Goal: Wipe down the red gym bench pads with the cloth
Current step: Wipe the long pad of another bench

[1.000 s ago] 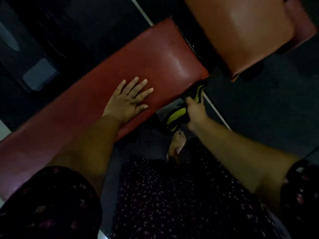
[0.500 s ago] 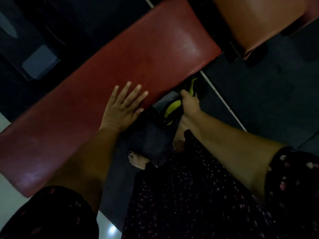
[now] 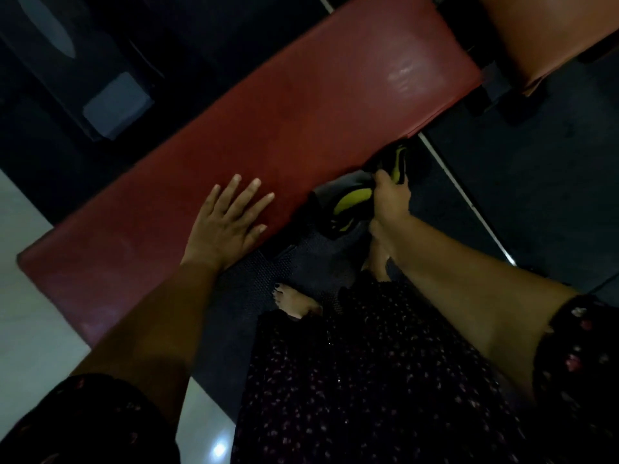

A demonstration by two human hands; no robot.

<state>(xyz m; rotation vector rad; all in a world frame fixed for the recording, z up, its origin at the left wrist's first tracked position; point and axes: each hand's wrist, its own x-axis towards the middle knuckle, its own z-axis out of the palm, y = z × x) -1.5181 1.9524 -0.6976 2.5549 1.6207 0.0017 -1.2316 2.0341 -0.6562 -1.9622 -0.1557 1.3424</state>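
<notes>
A long red bench pad runs diagonally from lower left to upper right. My left hand rests flat on its near edge, fingers straight and spread. My right hand grips a dark cloth with yellow-green patches against the pad's near side edge, below the top surface. Part of the cloth is hidden under the pad and behind my hand. A second, orange-brown pad stands at the upper right.
My bare feet stand on a dark textured mat beside the bench. Black rubber flooring with a pale line lies to the right. Pale tile shows at lower left. A dark machine base sits beyond the bench.
My left hand has slid along the pad toward its near-left end. My right hand keeps its grip on the cloth at the pad's side edge. The camera view has shifted.
</notes>
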